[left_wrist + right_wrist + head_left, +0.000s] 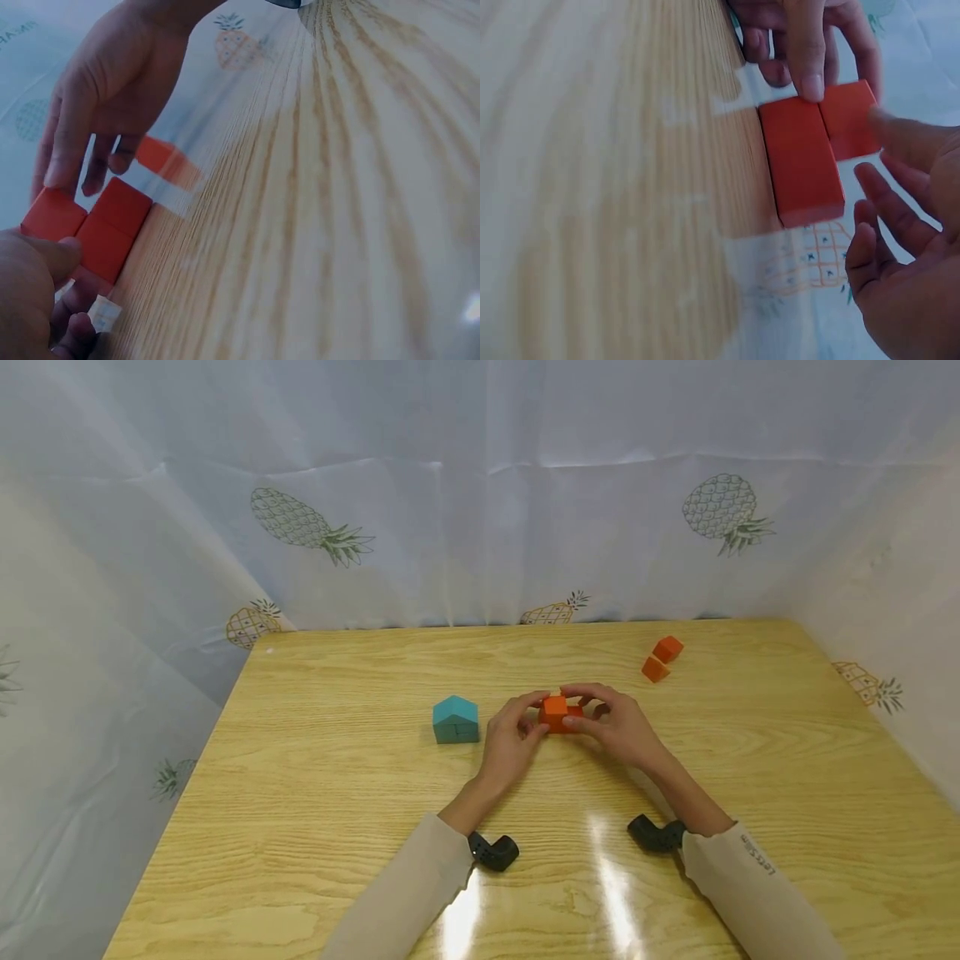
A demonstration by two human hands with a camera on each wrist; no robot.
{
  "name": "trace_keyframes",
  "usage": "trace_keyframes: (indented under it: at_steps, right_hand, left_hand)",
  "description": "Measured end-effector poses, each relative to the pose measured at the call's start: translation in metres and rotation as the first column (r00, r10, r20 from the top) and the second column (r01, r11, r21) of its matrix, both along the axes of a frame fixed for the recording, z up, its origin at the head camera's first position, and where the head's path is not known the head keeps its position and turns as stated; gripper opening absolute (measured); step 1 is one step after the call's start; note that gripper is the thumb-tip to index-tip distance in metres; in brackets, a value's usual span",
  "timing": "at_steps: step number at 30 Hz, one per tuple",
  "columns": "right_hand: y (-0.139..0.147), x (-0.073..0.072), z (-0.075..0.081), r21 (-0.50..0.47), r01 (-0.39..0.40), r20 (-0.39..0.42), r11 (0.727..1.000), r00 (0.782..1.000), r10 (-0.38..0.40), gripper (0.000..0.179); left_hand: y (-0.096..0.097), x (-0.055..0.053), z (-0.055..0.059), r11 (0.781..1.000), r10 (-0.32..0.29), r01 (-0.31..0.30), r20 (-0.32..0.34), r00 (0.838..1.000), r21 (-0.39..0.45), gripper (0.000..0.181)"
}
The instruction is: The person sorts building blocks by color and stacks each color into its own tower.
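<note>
Between my two hands sits a small red block stack. Its lower part is a long red block lying on the table, and a smaller red block stands on top at its left end. From the left, my left hand pinches the stack, its thumb on the front where the two blocks meet. My right hand has its thumb on the front of the upper block and a finger behind it. The other right fingers spread beside the uncovered end of the long block. Fingers partly hide the stack's back.
Left of my left hand stands a turquoise house-shaped block stack with a peaked top. Two loose pieces, a red block and a smaller red piece, lie at the back right. A pineapple-print curtain hangs behind the wooden table.
</note>
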State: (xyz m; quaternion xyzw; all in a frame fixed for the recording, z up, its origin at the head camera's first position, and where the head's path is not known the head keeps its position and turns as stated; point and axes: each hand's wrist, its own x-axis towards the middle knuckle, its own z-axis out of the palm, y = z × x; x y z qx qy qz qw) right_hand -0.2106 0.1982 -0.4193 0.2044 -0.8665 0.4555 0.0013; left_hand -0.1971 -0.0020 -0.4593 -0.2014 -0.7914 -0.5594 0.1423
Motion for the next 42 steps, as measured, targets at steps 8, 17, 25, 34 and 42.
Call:
trace_keyframes:
  at_steps: [8,17,25,34,42]
  right_hand:
    - [0.005,0.009,0.038,-0.059,0.056,-0.045,0.997,0.997,-0.059,0.032]
    - [0.048,-0.015,0.018,-0.152,0.292,-0.089,0.944,0.948,-0.307,0.030]
    - [0.080,-0.028,0.011,-0.213,0.486,-0.031,0.848,0.864,-0.503,0.037]
    - [0.101,-0.041,0.011,-0.159,0.590,-0.007,0.792,0.801,-0.598,0.042]
    - [0.107,-0.049,0.006,-0.081,0.591,0.050,0.803,0.807,-0.589,0.053]
  left_hand:
    - [0.000,-0.001,0.000,1.000,0.008,-0.008,-0.021,1.000,-0.001,0.048]
    - [-0.001,-0.001,-0.001,1.000,0.009,-0.009,-0.003,1.000,-0.004,0.047]
    - [-0.002,0.000,-0.001,1.000,0.011,-0.011,-0.002,1.000,-0.001,0.046]
    - [-0.001,0.000,-0.003,1.000,0.015,-0.015,-0.003,1.000,0.004,0.047]
    - [0.000,-0.001,-0.003,1.000,0.011,-0.011,-0.046,0.999,0.004,0.046]
